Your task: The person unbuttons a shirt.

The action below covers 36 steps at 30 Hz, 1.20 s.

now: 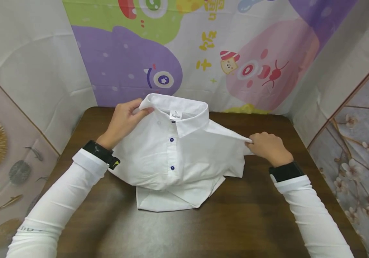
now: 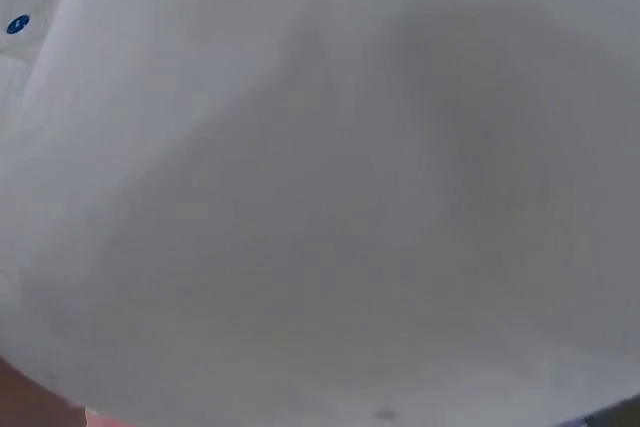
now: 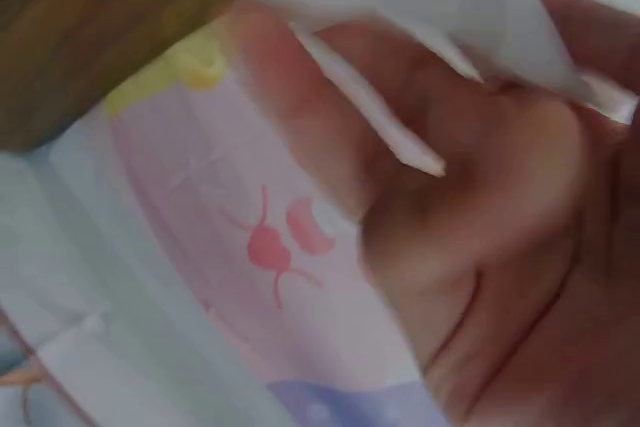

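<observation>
White fabric with dark blue buttons: one collared shirt sits mid-bench, set toward the far edge of the bench and well apart from its left and right edges. Progress, by my judgement: partway, handling of the garment under way and not finished. In favour of this: front faces up, the two sides of the button strip lie together, and the collar stands raised with its neck label showing. Outstanding: the body is bunched and uneven, and a lower flap pokes out beneath it on the near side, so the cloth is not flat. Whether every button is fastened cannot be told. Hands: both closed on cloth, gap narrow. Left hand, on the side of the far left corner, pinches the collar's left end, thumb in front and fingers behind. Right hand, toward the right edge, grips a taut fold near the shoulder and sleeve; the right wrist view, though blurred, shows white cloth at its fingers. Left wrist view: mostly shirt front, grip not visible.
</observation>
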Tool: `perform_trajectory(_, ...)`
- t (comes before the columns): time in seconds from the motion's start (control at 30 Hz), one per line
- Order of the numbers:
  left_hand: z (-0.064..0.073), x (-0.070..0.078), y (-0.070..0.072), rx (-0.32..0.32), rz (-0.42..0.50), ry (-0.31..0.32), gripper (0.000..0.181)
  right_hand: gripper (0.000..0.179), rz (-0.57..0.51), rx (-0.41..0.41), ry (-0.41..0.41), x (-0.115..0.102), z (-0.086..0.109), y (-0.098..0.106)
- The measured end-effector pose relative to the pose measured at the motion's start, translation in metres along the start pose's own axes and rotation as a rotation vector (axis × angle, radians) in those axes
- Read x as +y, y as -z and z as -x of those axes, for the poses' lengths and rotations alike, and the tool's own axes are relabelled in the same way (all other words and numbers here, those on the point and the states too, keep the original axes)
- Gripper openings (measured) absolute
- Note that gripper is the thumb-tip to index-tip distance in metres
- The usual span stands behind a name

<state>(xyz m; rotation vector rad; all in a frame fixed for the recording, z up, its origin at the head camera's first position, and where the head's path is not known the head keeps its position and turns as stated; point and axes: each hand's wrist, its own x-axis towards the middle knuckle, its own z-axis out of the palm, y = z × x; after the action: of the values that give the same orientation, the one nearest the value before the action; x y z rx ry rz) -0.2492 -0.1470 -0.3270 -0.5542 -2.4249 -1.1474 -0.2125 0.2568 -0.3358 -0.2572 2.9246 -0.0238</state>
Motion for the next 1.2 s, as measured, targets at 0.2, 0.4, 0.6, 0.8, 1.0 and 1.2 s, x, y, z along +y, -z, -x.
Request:
perform_trajectory(0.2, 0.0, 0.0, -0.006, -0.026, 0.023, -0.002, 0.022, 0.028, -0.026, -0.155, -0.132, 0.007, 0.009, 0.01)
perform_trajectory(0.4, -0.001, 0.002, -0.014, -0.044, 0.038, -0.036, 0.02, 0.044, -0.116, -0.078, 0.049, -0.011, 0.0, 0.002)
perform_trajectory(0.6, -0.002, 0.004, -0.019, -0.074, 0.038, -0.053, 0.019, 0.076, -0.527, 0.08, 0.243, -0.039, -0.028, -0.014)
perform_trajectory(0.8, -0.003, 0.005, -0.021, -0.079, 0.039, -0.076, 0.02, 0.058, -0.718, 0.177, 0.256, -0.053, -0.048, -0.017)
perform_trajectory(1.0, -0.001, 0.001, -0.017, -0.187, 0.077, -0.046, 0.02, 0.025, -0.789, 0.324, 0.299, -0.05, -0.047, -0.011)
perform_trajectory(1.2, 0.002, -0.006, -0.007, -0.467, 0.017, -0.018, 0.026, 0.025, -0.712, 0.484, 0.256, -0.04, -0.038, 0.004)
